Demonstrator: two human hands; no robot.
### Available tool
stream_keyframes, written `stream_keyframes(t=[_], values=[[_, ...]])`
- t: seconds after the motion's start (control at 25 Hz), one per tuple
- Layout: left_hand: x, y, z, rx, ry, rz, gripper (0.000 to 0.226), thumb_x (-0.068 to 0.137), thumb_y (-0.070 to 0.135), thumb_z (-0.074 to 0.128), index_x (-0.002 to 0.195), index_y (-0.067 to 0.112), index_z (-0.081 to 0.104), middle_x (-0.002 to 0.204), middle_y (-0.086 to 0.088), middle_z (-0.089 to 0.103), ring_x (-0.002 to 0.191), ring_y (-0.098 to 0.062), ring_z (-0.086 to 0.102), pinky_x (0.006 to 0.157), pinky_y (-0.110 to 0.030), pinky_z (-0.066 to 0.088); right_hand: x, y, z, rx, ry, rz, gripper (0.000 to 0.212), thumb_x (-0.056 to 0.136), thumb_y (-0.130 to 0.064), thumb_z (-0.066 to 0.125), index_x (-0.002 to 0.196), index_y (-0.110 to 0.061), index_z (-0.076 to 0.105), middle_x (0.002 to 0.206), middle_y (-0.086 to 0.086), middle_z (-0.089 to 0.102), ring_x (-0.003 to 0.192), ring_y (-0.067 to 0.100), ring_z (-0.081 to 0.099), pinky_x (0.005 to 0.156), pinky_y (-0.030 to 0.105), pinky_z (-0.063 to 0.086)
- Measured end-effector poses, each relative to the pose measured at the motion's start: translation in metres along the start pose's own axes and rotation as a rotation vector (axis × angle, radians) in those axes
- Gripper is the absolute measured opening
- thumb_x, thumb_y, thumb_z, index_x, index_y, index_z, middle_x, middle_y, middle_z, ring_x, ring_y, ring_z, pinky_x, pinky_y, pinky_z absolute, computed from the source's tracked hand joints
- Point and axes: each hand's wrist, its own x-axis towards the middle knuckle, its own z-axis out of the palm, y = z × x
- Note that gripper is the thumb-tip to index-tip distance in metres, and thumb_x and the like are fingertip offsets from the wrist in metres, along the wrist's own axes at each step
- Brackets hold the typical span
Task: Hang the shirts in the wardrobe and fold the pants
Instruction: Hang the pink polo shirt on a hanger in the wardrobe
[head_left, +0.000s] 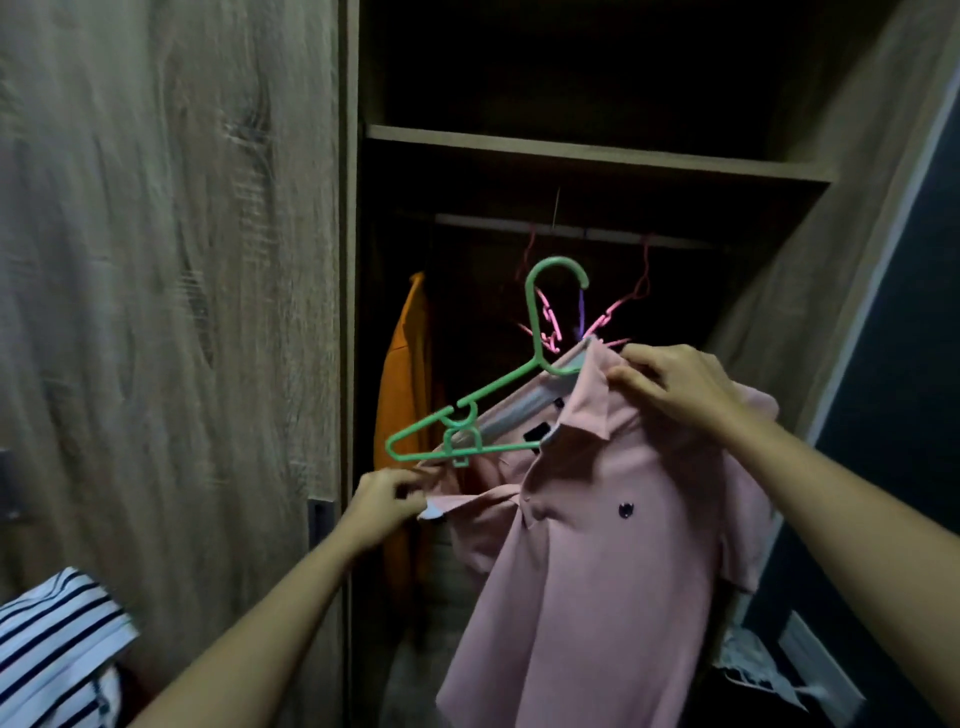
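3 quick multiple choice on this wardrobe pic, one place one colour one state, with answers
1. Where does the orange garment hang? A top shelf B wardrobe's left side C door handle
2. What colour is the hanger in the pink shirt? A white B black C green
3. The hanger's hook is: A free, below the rail B hooked over it C snapped off
Answers: 1 B, it hangs by the left wall; 2 C, hook and arm are green; 3 A, it sits clear below the rail.
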Motion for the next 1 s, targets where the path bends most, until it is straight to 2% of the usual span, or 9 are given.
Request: stream_keyframes(t=[0.08,0.2,0.32,0.4,0.52,0.64,0.72,0.84,1.0], values=[[0.008,-0.004,-0.018,-0.191,-0.109,-0.131,0.024,0.073,0.006,0.072,0.067,0.030,0.075,0.061,0.007,0.067,0.052,-0.001,0.058,0.054,-0.012,0.045,-0.009,-0.001,0.010,-0.053,-0.048,-0.038,0.040,0.091,-0.055,0.042,0.078,-0.019,0.053,0.082,0.000,0.066,0.083,0.026,0.063,0.060,0.030,0.037],[0.016,-0.002,-0.042,-0.287,-0.230,-0.288,0.026,0.079,-0.009,0.061,0.085,0.011,0.076,0.045,0.002,0.058,0.035,-0.004,0.046,0.039,-0.014,0.040,-0.021,0.003,0.022,-0.062,-0.108,0.000,0.039,0.091,-0.055,0.041,0.078,-0.020,0.052,0.082,-0.003,0.066,0.082,0.023,0.063,0.060,0.030,0.037],[0.029,0.014,-0.058,-0.062,-0.262,-0.337,0.015,0.078,-0.001,0.065,0.088,0.001,0.075,0.060,-0.008,0.065,0.045,-0.011,0.054,0.042,-0.016,0.040,-0.029,0.001,0.033,-0.056,-0.173,0.060,0.033,0.091,-0.049,0.045,0.081,-0.019,0.055,0.086,-0.002,0.067,0.085,0.022,0.064,0.061,0.029,0.036],[0.039,0.040,-0.062,0.198,-0.094,-0.363,0.016,0.072,0.016,0.071,0.078,0.001,0.074,0.075,-0.018,0.071,0.068,-0.025,0.067,0.053,-0.022,0.046,-0.031,-0.012,0.044,-0.075,-0.168,0.054,0.033,0.092,-0.049,0.045,0.082,-0.019,0.054,0.088,-0.001,0.067,0.087,0.023,0.064,0.062,0.030,0.037],[0.041,0.109,-0.047,0.311,0.213,-0.182,0.025,0.076,0.018,0.063,0.093,0.002,0.072,0.093,-0.026,0.066,0.092,-0.037,0.063,0.072,-0.036,0.048,-0.021,-0.037,0.056,0.036,-0.079,0.123,0.033,0.092,-0.049,0.044,0.075,-0.021,0.047,0.080,0.000,0.066,0.086,0.024,0.063,0.060,0.030,0.036],[0.017,0.143,-0.022,0.351,0.195,0.200,0.043,0.084,0.015,0.053,0.127,0.010,0.057,0.117,-0.019,0.056,0.105,-0.035,0.055,0.084,-0.037,0.040,-0.011,-0.048,0.057,0.210,-0.071,0.169,0.036,0.091,-0.050,0.045,0.065,-0.027,0.039,0.062,-0.006,0.053,0.074,0.021,0.059,0.059,0.029,0.034],[0.002,0.134,-0.031,0.314,0.238,0.388,0.047,0.087,0.027,0.049,0.133,0.015,0.049,0.125,-0.010,0.057,0.105,-0.025,0.054,0.084,-0.037,0.044,-0.012,-0.042,0.056,0.281,-0.048,0.197,0.035,0.090,-0.050,0.047,0.061,-0.032,0.039,0.059,-0.009,0.053,0.064,0.016,0.052,0.059,0.029,0.034],[0.012,0.099,-0.066,0.511,0.478,0.471,0.055,0.085,0.051,0.043,0.125,0.014,0.054,0.112,-0.010,0.062,0.096,-0.026,0.055,0.076,-0.038,0.049,-0.012,-0.030,0.053,0.381,0.023,0.200,0.032,0.088,-0.049,0.050,0.062,-0.033,0.042,0.063,-0.018,0.054,0.055,0.009,0.045,0.055,0.031,0.032],[0.026,0.070,-0.101,0.466,0.151,0.302,0.072,0.071,0.084,0.026,0.095,0.024,0.060,0.071,0.004,0.061,0.075,-0.027,0.063,0.061,-0.033,0.042,-0.003,-0.034,0.051,0.388,0.053,0.150,0.033,0.085,-0.059,0.041,0.074,-0.030,0.053,0.060,-0.014,0.054,0.058,0.007,0.047,0.060,0.034,0.039]])
